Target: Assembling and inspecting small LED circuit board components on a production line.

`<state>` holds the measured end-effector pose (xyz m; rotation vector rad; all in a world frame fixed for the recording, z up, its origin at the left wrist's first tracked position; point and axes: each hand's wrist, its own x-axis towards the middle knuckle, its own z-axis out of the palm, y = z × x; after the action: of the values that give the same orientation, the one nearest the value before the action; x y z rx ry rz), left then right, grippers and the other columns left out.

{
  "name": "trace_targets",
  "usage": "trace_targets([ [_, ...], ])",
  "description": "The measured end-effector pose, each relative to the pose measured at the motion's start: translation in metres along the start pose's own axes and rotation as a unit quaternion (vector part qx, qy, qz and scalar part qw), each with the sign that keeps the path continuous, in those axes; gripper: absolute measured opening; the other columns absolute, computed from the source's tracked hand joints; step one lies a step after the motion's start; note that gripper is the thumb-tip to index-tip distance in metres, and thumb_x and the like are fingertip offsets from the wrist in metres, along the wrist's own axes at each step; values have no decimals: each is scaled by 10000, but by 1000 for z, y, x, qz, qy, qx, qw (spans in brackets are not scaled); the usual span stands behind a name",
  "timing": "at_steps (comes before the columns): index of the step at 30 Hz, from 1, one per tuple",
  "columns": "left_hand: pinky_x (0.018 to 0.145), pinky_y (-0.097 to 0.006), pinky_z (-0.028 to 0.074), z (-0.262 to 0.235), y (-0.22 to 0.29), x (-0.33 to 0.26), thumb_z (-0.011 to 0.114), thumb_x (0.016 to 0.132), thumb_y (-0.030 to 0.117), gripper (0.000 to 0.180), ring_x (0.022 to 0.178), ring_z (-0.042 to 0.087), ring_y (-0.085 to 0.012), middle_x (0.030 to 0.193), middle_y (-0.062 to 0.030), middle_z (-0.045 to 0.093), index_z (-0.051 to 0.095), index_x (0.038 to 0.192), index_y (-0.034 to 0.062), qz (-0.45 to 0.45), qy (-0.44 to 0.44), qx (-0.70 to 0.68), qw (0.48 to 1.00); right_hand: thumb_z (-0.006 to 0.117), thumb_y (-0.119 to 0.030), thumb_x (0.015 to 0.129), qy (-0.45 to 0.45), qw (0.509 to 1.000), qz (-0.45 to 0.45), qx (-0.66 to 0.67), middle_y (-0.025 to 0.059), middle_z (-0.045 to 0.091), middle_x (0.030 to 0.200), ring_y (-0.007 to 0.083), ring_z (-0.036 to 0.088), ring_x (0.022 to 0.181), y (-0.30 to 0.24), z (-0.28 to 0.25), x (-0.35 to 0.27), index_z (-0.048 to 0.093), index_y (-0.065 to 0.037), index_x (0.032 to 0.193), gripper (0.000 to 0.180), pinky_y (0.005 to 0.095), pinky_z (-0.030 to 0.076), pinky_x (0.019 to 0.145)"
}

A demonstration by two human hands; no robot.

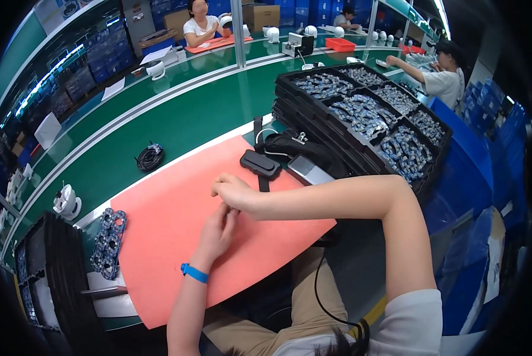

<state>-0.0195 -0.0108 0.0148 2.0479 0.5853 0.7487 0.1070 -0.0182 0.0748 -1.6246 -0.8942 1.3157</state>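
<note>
My two hands meet above the middle of a pink mat (pixel 159 237). My left hand (pixel 217 230), with a blue band (pixel 195 273) at the wrist, has its fingers drawn together just below the right one. Bent sharply at the wrist, my right hand (pixel 235 193) curls its fingers downward over the left fingertips. Whatever they may hold is hidden. Beyond the right hand, a black oblong device (pixel 261 164) lies on the mat's far edge, and a grey-and-black box-shaped device (pixel 309 171) is beside it.
Stacked black trays (pixel 361 113) filled with small circuit boards stand at the right. Joined round circuit boards (pixel 108 243) lie left of the mat, near more black trays (pixel 70 279). A coiled black cable (pixel 150 157) rests on the green bench (pixel 200 121). Co-workers sit farther off.
</note>
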Motion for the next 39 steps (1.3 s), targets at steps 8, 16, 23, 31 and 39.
trace_targets([
  [8,594,-216,389,-9,3,6,393,962,170,218,653,487,-64,711,-19,542,545,942,15,-15,82,-179,980,591,-214,822,-72,941,-235,-235,138,642,859,174,618,765,-9,-54,-25,617,19,965,275,291,482,671],
  [16,606,-276,452,1,6,2,464,931,135,220,650,559,-134,716,-71,561,485,1110,9,-20,19,-90,996,624,-79,822,114,914,-369,-124,55,595,808,83,574,701,-48,-133,-21,564,-7,991,194,231,474,618],
  [23,543,-242,419,3,9,4,495,895,90,191,581,525,-108,711,-65,558,501,1069,11,4,-27,30,999,671,-128,758,428,796,-399,-158,75,640,756,126,623,673,-61,-286,37,599,-50,948,218,262,482,618],
  [31,587,-266,440,0,7,3,523,880,105,143,637,532,-148,761,-78,566,540,983,8,-41,-38,18,998,605,-103,793,321,890,-240,-218,53,633,819,98,590,709,-62,-323,0,631,-14,897,140,224,474,653],
  [39,593,-251,428,0,9,4,523,879,103,135,647,504,-124,763,-59,551,542,971,6,-49,-41,23,998,680,-160,672,332,848,-212,-354,53,659,733,138,617,693,-41,-310,-35,695,-66,811,169,273,487,676],
])
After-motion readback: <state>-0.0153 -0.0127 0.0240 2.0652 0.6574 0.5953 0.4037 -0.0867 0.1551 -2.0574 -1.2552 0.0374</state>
